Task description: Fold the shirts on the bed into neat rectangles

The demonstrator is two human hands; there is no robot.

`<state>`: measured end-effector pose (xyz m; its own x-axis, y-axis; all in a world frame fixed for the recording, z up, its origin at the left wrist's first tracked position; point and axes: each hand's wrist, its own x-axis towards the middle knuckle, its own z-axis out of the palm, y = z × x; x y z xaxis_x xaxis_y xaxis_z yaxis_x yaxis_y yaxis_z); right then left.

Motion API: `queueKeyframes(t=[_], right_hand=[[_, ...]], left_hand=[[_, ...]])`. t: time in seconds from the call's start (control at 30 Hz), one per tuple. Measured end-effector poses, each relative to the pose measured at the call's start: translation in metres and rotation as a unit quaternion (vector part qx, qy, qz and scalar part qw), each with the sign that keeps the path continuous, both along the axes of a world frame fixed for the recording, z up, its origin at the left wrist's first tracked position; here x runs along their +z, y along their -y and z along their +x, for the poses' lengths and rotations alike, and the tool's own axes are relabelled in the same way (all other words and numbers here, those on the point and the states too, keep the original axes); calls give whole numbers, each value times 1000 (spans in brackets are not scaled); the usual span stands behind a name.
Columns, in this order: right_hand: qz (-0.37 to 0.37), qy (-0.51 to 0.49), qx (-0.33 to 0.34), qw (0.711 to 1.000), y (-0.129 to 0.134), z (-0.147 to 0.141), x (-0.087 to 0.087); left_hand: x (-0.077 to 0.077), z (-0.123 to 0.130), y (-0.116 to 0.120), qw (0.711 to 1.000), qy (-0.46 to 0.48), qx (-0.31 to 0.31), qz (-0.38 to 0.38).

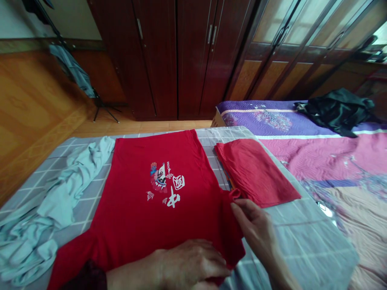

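Note:
A red T-shirt (130,213) with a coloured print and white characters lies spread on a grey checked cloth (302,225). My left hand (196,262) reaches across the shirt's near part, its fingers bent over the red fabric; whether they grip it is hidden. At the shirt's right side, my right hand (254,221) pinches the edge of the sleeve between thumb and fingers. Just beyond that hand rests a folded red garment (256,173), with other colours showing along its left edge.
Crumpled pale blue fabric (69,189) lies at the left. To the right is a bed with a purple and pink cover (317,157), and dark clothing (338,108) on it. Dark red wardrobes (193,60) stand behind, with a stand (101,105) at the back left.

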<state>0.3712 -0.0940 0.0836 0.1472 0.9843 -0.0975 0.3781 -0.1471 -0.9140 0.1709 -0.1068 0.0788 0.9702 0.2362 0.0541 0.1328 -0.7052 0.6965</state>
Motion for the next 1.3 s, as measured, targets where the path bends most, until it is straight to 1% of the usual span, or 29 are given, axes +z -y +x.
queueKeyframes(t=[0.07, 0.1, 0.13, 0.2, 0.27, 0.3, 0.4, 0.43, 0.5, 0.57, 0.6, 0.7, 0.77, 0.8, 0.83, 0.9, 1.0, 1.07, 1.13, 1.23, 1.3], right_hand=[[7, 11, 119, 993, -6, -19, 6], [5, 20, 164, 986, -11, -24, 8], [5, 38, 186, 982, -17, -26, 9], [13, 104, 176, 979, -33, -22, 7], [30, 188, 169, 967, -53, -13, 2], [42, 222, 184, 957, -62, -9, -2], [91, 298, 252, 916, -82, -7, -14], [103, 321, 262, 905, -86, -8, -18], [112, 360, 257, 890, -88, -12, -24], [115, 373, 241, 888, -88, -14, -27], [118, 366, 234, 893, -88, -14, -28], [125, 291, 227, 921, -91, -8, -29], [121, 240, 234, 934, -94, -3, -31], [115, 224, 237, 938, -95, -1, -32], [109, 216, 238, 940, -97, 1, -32], [99, 209, 237, 944, -98, 2, -34], [97, 211, 246, 941, -98, 1, -34], [99, 226, 256, 935, -98, 1, -32], [99, 239, 259, 931, -98, 1, -31], [101, 240, 261, 930, -99, 1, -29], [101, 243, 264, 928, -99, 2, -29]], left_hand=[[13, -12, -6, 999, -10, 44, -28], [17, -19, -8, 996, -19, 76, -35], [19, -26, -10, 992, -28, 115, -35], [17, -38, -11, 980, -41, 196, -21], [10, -44, -10, 968, -47, 247, 5], [5, -44, -8, 965, -48, 255, 24], [-10, -38, -2, 962, -54, 243, 115], [-15, -35, -1, 957, -58, 242, 148], [-23, -29, -1, 946, -58, 249, 200], [-28, -28, -4, 936, -29, 271, 223], [-30, -28, -8, 930, -3, 288, 228], [-30, -36, -20, 897, 85, 355, 249], [-29, -42, -27, 876, 102, 385, 273], [-28, -44, -28, 871, 94, 392, 282], [-28, -45, -28, 870, 81, 394, 286], [-27, -44, -25, 882, 50, 376, 279], [-26, -37, -15, 917, -1, 303, 260], [-27, -33, -10, 929, -30, 265, 256], [-27, -31, -10, 926, -30, 269, 263], [-25, -31, -12, 910, 9, 301, 287], [-23, -30, -12, 913, 22, 273, 303]])
